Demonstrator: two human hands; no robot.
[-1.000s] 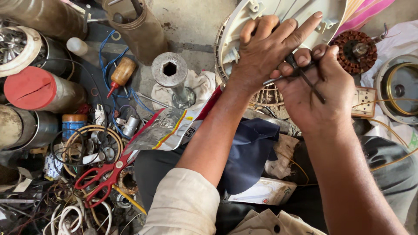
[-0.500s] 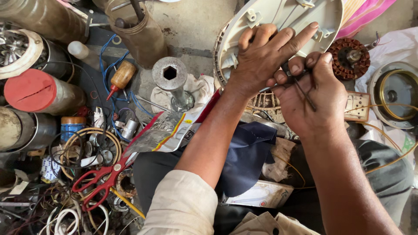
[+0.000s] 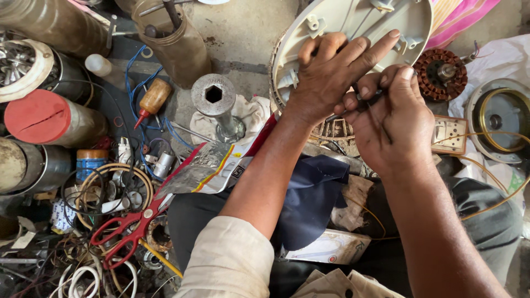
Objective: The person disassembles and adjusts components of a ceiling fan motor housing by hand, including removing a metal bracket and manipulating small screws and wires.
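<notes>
My left hand (image 3: 331,72) lies flat, fingers spread, on a round white plastic fan housing (image 3: 353,22) tilted at the top centre. My right hand (image 3: 395,118) is just right of it, fingers curled around a thin dark tool (image 3: 371,100) whose tip meets the housing near my left thumb. Under both hands sits a wound motor stator (image 3: 337,129), mostly hidden.
A copper-wound rotor (image 3: 441,74) and a metal motor cover (image 3: 499,121) lie right. A grey hex socket post (image 3: 214,98), an orange-capped bottle (image 3: 152,99), red scissors (image 3: 130,229), a red-topped can (image 3: 41,116), wire coils and a switch plate (image 3: 450,135) crowd the floor.
Both hands and the white housing have shifted slightly right and down in view; my right hand's fingers have curled tighter around the dark tool.
</notes>
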